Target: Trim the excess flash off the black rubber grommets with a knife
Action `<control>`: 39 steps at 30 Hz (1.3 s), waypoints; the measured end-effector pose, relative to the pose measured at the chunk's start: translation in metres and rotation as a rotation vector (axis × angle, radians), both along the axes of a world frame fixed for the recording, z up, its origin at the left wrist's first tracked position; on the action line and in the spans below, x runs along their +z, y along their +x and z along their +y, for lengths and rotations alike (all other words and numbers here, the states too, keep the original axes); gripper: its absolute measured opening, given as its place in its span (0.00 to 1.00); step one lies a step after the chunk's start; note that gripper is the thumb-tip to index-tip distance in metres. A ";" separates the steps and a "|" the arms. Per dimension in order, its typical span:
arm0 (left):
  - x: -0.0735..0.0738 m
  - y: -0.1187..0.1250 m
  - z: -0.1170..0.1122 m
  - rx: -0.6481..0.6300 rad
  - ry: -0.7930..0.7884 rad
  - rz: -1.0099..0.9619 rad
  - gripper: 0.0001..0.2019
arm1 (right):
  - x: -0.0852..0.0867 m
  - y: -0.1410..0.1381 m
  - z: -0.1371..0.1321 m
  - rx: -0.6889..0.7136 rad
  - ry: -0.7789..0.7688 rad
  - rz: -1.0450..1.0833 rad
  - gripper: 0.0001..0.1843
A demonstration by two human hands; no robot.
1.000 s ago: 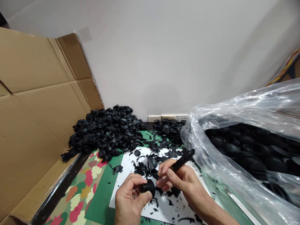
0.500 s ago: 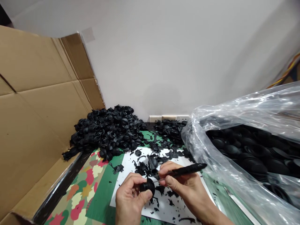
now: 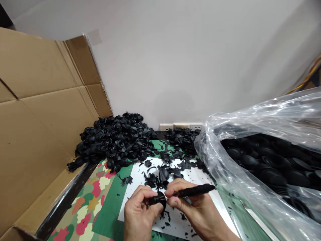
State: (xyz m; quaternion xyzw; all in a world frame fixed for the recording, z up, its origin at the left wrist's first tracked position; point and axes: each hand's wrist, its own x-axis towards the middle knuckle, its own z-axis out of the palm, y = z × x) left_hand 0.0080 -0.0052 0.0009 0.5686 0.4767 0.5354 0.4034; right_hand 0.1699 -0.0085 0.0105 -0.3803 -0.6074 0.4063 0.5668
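Observation:
Between the thumb and fingers of my left hand (image 3: 140,209) is a small round black rubber bellows (image 3: 157,200), held over the white sheet (image 3: 125,204). My right hand (image 3: 192,204) grips a craft knife (image 3: 197,190) like a pen. Its handle is black and looks wrapped, pointing to the right. The thin metal blade reaches left and meets the near right side of the bellows; its very tip is hard to make out. Black rubber scraps (image 3: 163,174) lie on the sheet just beyond my hands, and smaller bits are scattered beneath them.
A heap of ribbed black bellows (image 3: 117,137) lies back left beside a cardboard box (image 3: 45,110). More scraps (image 3: 184,139) are piled by the wall sockets (image 3: 182,127). At right, a clear plastic bag (image 3: 213,150) holds many black parts; a metal strip (image 3: 258,219) lies before it.
My right hand has shifted slightly left, and the knife handle has tilted lower, its blade now against the bellows at a flatter angle. My left hand stays nearly in place.

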 end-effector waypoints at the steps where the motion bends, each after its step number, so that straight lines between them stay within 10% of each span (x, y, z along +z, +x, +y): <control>1: 0.000 0.000 0.000 -0.009 -0.002 0.009 0.07 | 0.000 0.000 0.000 -0.002 0.003 -0.002 0.08; 16: -0.004 0.004 -0.003 -0.052 0.048 -0.040 0.04 | -0.003 0.007 0.002 -0.214 0.487 -0.422 0.10; 20: 0.001 0.004 -0.002 -0.024 0.040 -0.042 0.04 | -0.004 0.020 0.012 -0.381 0.230 -0.182 0.04; 26: 0.002 0.000 0.000 -0.060 0.024 -0.014 0.04 | -0.009 0.016 0.013 -0.138 -0.177 0.130 0.10; 39: 0.005 0.010 -0.003 0.017 -0.003 -0.098 0.04 | 0.005 0.001 0.002 0.072 -0.176 0.193 0.11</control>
